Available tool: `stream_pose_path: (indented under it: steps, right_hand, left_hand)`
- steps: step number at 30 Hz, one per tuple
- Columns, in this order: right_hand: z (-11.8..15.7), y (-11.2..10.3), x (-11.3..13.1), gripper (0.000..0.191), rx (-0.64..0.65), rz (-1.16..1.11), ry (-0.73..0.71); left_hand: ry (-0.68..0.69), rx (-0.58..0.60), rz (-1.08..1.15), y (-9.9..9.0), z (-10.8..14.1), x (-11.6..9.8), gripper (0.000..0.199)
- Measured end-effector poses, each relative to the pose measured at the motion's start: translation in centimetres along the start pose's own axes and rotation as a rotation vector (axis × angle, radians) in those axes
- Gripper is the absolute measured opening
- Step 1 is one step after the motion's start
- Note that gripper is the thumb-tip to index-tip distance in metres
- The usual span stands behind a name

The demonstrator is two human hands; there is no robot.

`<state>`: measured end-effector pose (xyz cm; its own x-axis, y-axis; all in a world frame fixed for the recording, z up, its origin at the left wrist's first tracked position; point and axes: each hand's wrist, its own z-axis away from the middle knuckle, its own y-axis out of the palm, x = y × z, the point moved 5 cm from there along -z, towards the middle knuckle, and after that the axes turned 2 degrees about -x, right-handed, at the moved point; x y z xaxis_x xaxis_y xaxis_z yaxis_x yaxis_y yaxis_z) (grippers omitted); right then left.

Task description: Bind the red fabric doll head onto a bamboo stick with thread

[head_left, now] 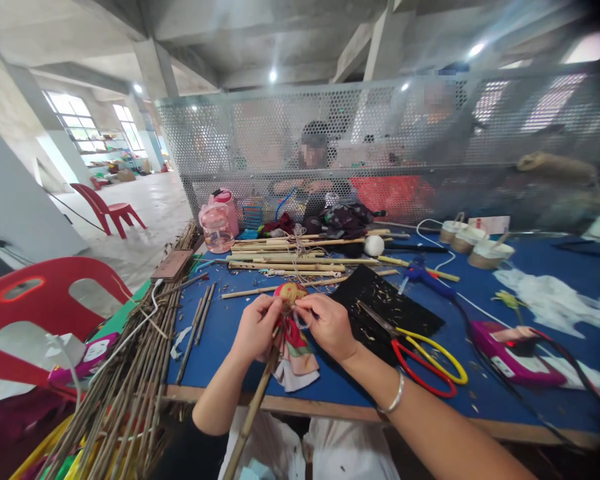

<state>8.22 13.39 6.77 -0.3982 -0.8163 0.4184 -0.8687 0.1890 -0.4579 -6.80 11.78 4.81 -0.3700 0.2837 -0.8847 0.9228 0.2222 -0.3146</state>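
Red-and-tan round-topped cloth bundle [299, 350] between left hand [255, 327], right hand [330, 323] — both pinching it; flat blue tabletop [213, 347] — grey concrete hall [280, 27].

Premises consistent with a craft workshop: concrete beams [360, 50] overhead, perforated metal screen [260, 123] at the far side, blue worktable [220, 340] bearing scissors [395, 332], glue gun [427, 279] and cut sticks [285, 267].
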Motion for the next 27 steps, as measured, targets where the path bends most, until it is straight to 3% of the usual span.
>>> stream_pose_path:
  steps: [5,12,18,20,22,24,27]
  right_hand:
    - [0.0,0.0,0.1,0.019,0.048,-0.010,0.013]
    - [1.4,0.0,-0.5,0.021,0.201,0.072,0.043]
    - [2.2,0.2,-0.8,0.018,0.372,0.101,0.105]
    - [2.2,-0.8,-0.4,0.013,0.432,0.111,0.111]
    - [2.0,-2.6,0.4,0.042,0.408,0.129,0.094]
    - [1.6,-4.7,1.6,0.055,0.263,0.099,0.105]
    - [1.1,-6.3,3.1,0.038,0.057,-0.077,0.230]
  left_hand:
    - [0.029,-0.014,0.019,0.4,-0.5,-0.9,0.021]
    - [-0.015,-0.269,-0.206,-0.7,-0.1,-0.3,0.027]
    - [-0.077,-0.228,-0.203,-0.9,0.0,1.0,0.024]
    - [-0.129,-0.184,-0.070,-1.6,0.1,0.9,0.028]
    - [-0.226,-0.136,0.237,-2.4,0.5,0.3,0.046]
    - [-0.334,-0.072,0.599,-2.6,1.2,-1.0,0.056]
    - [-0.432,0.051,0.886,-1.9,2.4,-3.5,0.053]
